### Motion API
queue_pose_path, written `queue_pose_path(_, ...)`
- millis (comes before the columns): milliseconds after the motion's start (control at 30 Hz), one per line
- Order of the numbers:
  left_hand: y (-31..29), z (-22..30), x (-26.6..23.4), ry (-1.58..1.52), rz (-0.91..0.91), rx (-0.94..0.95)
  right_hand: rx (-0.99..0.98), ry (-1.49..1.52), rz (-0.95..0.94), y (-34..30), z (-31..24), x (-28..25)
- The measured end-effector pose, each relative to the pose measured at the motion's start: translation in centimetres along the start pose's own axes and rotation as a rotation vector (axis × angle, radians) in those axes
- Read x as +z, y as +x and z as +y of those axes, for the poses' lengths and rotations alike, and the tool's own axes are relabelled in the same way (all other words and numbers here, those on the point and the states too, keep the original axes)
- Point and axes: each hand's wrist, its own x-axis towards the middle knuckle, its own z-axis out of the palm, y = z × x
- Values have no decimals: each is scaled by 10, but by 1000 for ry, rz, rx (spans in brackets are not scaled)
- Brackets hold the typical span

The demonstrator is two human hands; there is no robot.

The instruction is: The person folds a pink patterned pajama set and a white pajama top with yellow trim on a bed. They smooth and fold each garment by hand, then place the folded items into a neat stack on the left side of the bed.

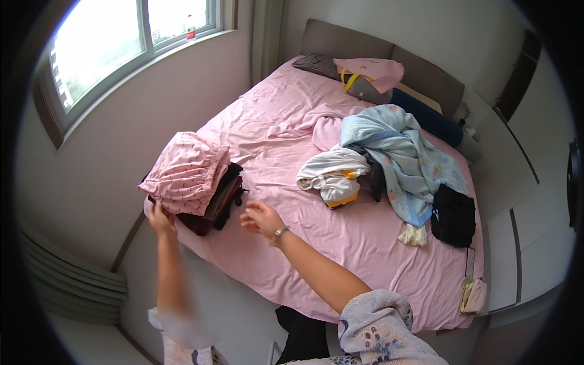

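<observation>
A stack of folded clothes lies at the left edge of the bed. On top of it is a pink patterned garment [184, 167] with a gathered elastic edge; dark folded clothes [204, 224] show beneath. My left hand [161, 219] grips the near left corner of the stack, its fingertips partly hidden against the cloth. To the right of the stack, my right hand [260, 220] hovers over the pink bed sheet [267, 255] with its fingers apart, holding nothing. A watch [278, 233] is on my right wrist.
A crumpled white garment with yellow parts [334, 173] lies mid-bed, beside a light blue blanket [395, 152] and a black folded garment [453, 216]. Small cream cloth [413, 235] lies near them. A pink bag [372, 72] and dark blue bolster [426, 115] rest by the headboard [347, 42].
</observation>
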Motion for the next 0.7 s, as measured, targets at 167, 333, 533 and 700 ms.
queue_pose_path(167,-142,-94,14,121,-19,-154,114,199,163,-101,66,-114)
queue_pose_path(333,-257,-172,80,295,-527,-459,30,429,528,-224,102,-225)
queue_pose_path(533,-298,-221,231,817,-817,359,-198,-140,743,-290,79,-307)
queue_pose_path(700,-281,-225,322,1031,-703,623,-187,-1107,785,-303,89,-345)
